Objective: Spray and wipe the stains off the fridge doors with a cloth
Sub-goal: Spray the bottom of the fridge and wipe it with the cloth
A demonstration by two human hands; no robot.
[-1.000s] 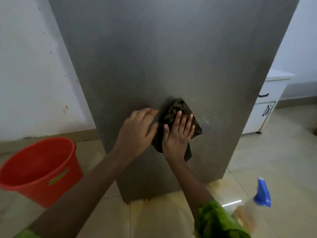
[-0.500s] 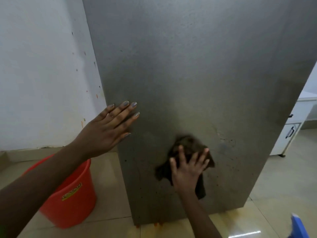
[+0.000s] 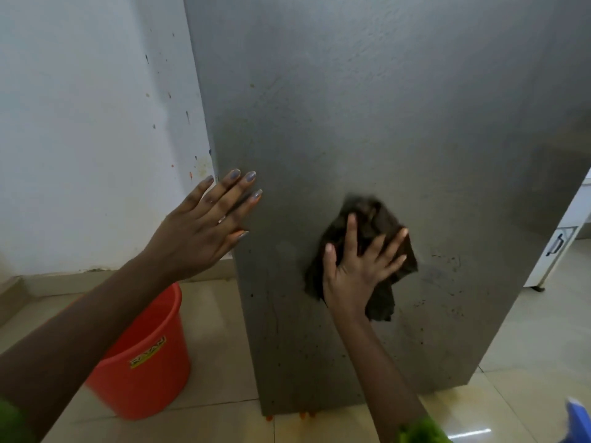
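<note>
A tall grey fridge (image 3: 367, 107) fills the middle of the view, with dark specks and smears low on its right part. My right hand (image 3: 359, 270) presses a dark brown cloth (image 3: 372, 219) flat against the fridge, fingers spread over it. My left hand (image 3: 204, 225) is open with fingers together, its fingertips at the fridge's left edge, holding nothing. The blue top of a spray bottle (image 3: 577, 420) peeks in at the bottom right corner, on the floor.
An orange bucket (image 3: 147, 362) stands on the tiled floor left of the fridge, under my left forearm. A stained white wall (image 3: 89, 123) is on the left. A white cabinet (image 3: 563, 244) stands behind the fridge's right side.
My left hand has left the cloth and moved out to the fridge's left edge. My right hand keeps rubbing the cloth, and the view has shifted up and left.
</note>
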